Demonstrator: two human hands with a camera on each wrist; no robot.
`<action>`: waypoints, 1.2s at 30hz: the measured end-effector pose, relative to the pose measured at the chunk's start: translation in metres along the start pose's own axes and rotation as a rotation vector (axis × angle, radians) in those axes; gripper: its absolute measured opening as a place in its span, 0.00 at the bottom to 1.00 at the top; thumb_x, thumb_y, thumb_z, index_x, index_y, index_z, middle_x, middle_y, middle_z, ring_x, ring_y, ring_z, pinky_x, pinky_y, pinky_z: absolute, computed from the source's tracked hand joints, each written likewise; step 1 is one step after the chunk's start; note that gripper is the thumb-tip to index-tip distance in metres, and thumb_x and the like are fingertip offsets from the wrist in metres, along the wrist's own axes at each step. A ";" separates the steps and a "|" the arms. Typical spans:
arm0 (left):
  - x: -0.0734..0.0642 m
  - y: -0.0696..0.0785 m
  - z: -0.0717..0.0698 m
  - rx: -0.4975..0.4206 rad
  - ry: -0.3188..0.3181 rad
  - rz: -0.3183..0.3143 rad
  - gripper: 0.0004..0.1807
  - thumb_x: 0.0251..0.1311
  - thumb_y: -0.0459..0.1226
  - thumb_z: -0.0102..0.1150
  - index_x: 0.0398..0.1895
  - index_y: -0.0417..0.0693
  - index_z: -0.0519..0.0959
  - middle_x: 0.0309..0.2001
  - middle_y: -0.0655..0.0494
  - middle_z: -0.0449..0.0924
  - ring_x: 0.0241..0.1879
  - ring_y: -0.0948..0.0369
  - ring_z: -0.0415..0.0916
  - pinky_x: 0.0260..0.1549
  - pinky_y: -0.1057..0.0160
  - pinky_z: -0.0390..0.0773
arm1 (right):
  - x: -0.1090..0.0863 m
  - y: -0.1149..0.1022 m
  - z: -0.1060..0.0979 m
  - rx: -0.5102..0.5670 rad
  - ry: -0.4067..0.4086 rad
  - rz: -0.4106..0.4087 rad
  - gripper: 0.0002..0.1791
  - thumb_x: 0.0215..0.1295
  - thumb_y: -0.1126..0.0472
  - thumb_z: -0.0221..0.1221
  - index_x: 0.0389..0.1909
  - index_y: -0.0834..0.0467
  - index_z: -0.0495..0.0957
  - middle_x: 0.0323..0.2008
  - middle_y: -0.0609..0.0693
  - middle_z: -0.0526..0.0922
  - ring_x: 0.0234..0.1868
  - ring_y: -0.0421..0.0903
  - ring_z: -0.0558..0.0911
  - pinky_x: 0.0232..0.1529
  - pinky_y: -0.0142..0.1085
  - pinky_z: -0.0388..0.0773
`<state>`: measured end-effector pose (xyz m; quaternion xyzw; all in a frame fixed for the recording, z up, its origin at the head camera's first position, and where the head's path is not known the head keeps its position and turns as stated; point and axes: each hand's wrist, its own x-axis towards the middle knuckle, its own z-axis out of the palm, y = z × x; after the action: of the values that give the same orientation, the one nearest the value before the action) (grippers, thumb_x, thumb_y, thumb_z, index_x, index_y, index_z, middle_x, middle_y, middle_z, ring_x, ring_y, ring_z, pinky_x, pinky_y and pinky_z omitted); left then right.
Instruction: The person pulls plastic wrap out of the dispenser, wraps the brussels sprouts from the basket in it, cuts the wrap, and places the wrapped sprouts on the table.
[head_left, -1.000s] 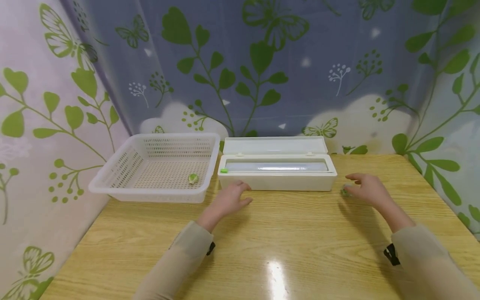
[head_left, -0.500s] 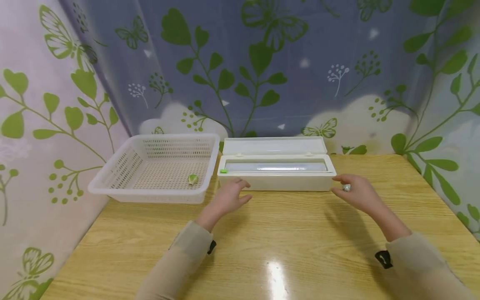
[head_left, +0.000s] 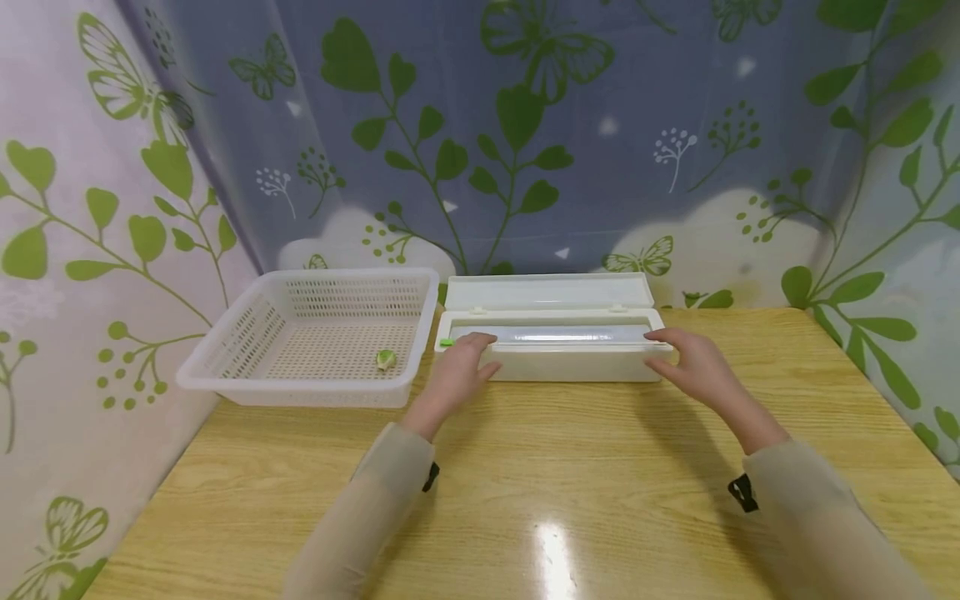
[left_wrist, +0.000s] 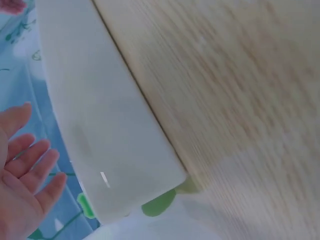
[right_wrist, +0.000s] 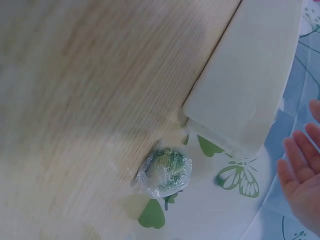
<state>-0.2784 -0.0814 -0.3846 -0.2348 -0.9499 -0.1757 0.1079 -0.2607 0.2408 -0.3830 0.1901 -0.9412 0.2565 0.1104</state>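
Note:
A white cling film dispenser [head_left: 558, 364] stands at the back middle with its lid [head_left: 551, 292] raised, so the film roll [head_left: 577, 334] shows inside. Its green slide cutter [head_left: 447, 342] sits at the left end. My left hand [head_left: 453, 375] is at the box's front left, fingers loosely spread and holding nothing. Fingertips of my right hand [head_left: 697, 367] overlap the front right corner in the head view; in the right wrist view the fingers are relaxed. A small green vegetable ball wrapped in film [right_wrist: 166, 171] lies beside the box's right end, hidden behind that hand in the head view.
To the left stands a white perforated plastic basket [head_left: 300, 384] with one small green-and-white vegetable [head_left: 386, 359], like a Brussels sprout, on its floor. Everything is on a wooden table [head_left: 585, 467], with a leaf-and-butterfly patterned curtain [head_left: 450, 100] behind.
My right hand has moved left from the wrapped vegetable to the dispenser's right end. My left hand has risen slightly toward the dispenser's left front edge.

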 end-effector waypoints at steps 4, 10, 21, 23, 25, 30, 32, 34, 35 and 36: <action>0.008 -0.003 0.003 0.091 0.009 0.013 0.22 0.47 0.43 0.50 0.46 0.44 0.65 0.46 0.51 0.66 0.44 0.58 0.63 0.36 0.64 0.67 | 0.012 0.004 0.005 -0.054 -0.018 -0.055 0.21 0.48 0.59 0.54 0.44 0.62 0.67 0.43 0.59 0.68 0.44 0.55 0.65 0.40 0.46 0.61; 0.017 -0.010 0.011 0.212 0.017 0.050 0.12 0.46 0.44 0.51 0.32 0.48 0.72 0.32 0.57 0.74 0.36 0.62 0.69 0.46 0.52 0.53 | 0.021 0.009 0.013 -0.129 -0.070 -0.134 0.22 0.48 0.62 0.54 0.46 0.65 0.65 0.43 0.61 0.68 0.44 0.56 0.66 0.40 0.45 0.62; 0.021 -0.017 0.018 0.222 0.128 0.092 0.04 0.41 0.43 0.55 0.18 0.54 0.75 0.21 0.63 0.75 0.23 0.65 0.71 0.36 0.60 0.64 | 0.022 0.018 0.022 -0.145 -0.025 -0.187 0.15 0.46 0.71 0.53 0.39 0.67 0.70 0.36 0.60 0.73 0.38 0.55 0.70 0.37 0.44 0.65; 0.022 -0.017 0.018 0.201 0.156 0.093 0.04 0.40 0.42 0.56 0.18 0.53 0.75 0.20 0.63 0.75 0.21 0.65 0.71 0.29 0.65 0.67 | 0.024 0.019 0.023 -0.152 -0.005 -0.189 0.14 0.46 0.71 0.53 0.38 0.67 0.71 0.35 0.60 0.73 0.37 0.54 0.71 0.37 0.43 0.66; 0.022 -0.018 0.018 0.179 0.169 0.084 0.04 0.40 0.42 0.56 0.19 0.53 0.76 0.21 0.63 0.75 0.21 0.65 0.71 0.25 0.68 0.68 | 0.025 0.020 0.023 -0.156 0.005 -0.186 0.14 0.46 0.70 0.53 0.37 0.66 0.72 0.34 0.59 0.74 0.36 0.53 0.71 0.36 0.42 0.66; 0.023 -0.019 0.016 0.160 0.122 0.083 0.08 0.43 0.43 0.54 0.25 0.51 0.77 0.25 0.61 0.76 0.24 0.65 0.72 0.24 0.69 0.69 | 0.025 0.020 0.021 -0.162 0.010 -0.200 0.13 0.46 0.69 0.54 0.36 0.66 0.73 0.33 0.59 0.75 0.34 0.52 0.72 0.34 0.42 0.67; 0.024 -0.020 0.014 0.155 0.095 0.090 0.09 0.45 0.44 0.51 0.27 0.50 0.77 0.27 0.60 0.76 0.25 0.65 0.72 0.25 0.69 0.69 | 0.025 0.020 0.019 -0.169 0.006 -0.215 0.13 0.46 0.69 0.52 0.36 0.66 0.73 0.32 0.59 0.75 0.27 0.50 0.73 0.30 0.41 0.68; 0.026 -0.022 0.013 0.145 0.081 0.092 0.10 0.47 0.43 0.50 0.28 0.49 0.77 0.27 0.59 0.76 0.26 0.65 0.72 0.26 0.68 0.69 | 0.025 0.019 0.018 -0.165 -0.008 -0.213 0.13 0.47 0.69 0.50 0.36 0.66 0.73 0.32 0.59 0.75 0.17 0.45 0.70 0.24 0.38 0.67; 0.027 -0.023 0.012 0.142 0.079 0.090 0.10 0.48 0.42 0.49 0.28 0.48 0.77 0.27 0.59 0.76 0.26 0.65 0.71 0.26 0.69 0.69 | 0.025 0.019 0.017 -0.153 -0.020 -0.196 0.14 0.47 0.69 0.48 0.37 0.66 0.72 0.32 0.59 0.75 0.12 0.42 0.66 0.20 0.36 0.66; 0.028 -0.023 0.011 0.134 0.080 0.084 0.09 0.48 0.41 0.49 0.28 0.48 0.77 0.27 0.59 0.76 0.26 0.65 0.71 0.26 0.69 0.69 | 0.025 0.018 0.016 -0.141 -0.035 -0.172 0.14 0.48 0.69 0.47 0.38 0.65 0.72 0.30 0.58 0.75 0.10 0.40 0.61 0.18 0.34 0.63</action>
<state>-0.3152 -0.0848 -0.3936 -0.2593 -0.9438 -0.1165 0.1686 -0.2923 0.2391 -0.3972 0.2663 -0.9389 0.1760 0.1288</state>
